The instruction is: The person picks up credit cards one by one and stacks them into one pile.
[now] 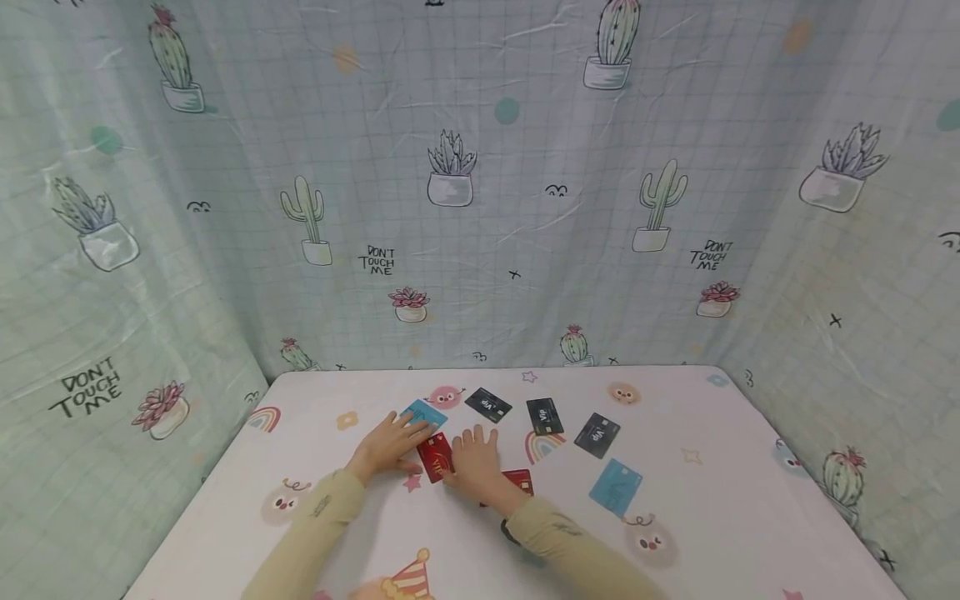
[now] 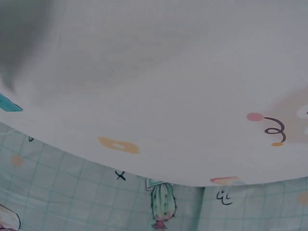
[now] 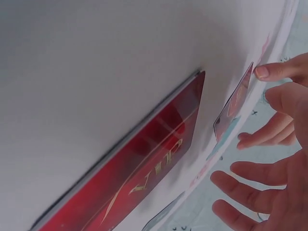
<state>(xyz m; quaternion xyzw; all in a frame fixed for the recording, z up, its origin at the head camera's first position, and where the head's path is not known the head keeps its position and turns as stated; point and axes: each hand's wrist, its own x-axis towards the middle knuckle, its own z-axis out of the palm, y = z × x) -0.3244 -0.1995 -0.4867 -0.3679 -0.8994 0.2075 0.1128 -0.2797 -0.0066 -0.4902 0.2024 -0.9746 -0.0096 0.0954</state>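
In the head view a red VIP card (image 1: 435, 457) lies on the table between the two hands. My left hand (image 1: 386, 448) is at its left, fingers stretched out over a blue card (image 1: 426, 411) that it partly covers. The right hand (image 1: 476, 463) rests at the red card's right side, fingers spread and thumb at its lower right edge. Under the right wrist lies a second red card (image 1: 521, 479), partly hidden; it looms large in the right wrist view as a red card (image 3: 159, 163). The left wrist view catches only a corner of a blue card (image 2: 8, 104).
Three black VIP cards (image 1: 544, 416) lie spread beyond and to the right of the hands. Another blue card (image 1: 616, 487) is farther right. The white table (image 1: 720, 533) has printed drawings, and a patterned curtain (image 1: 480, 250) hangs behind and at both sides.
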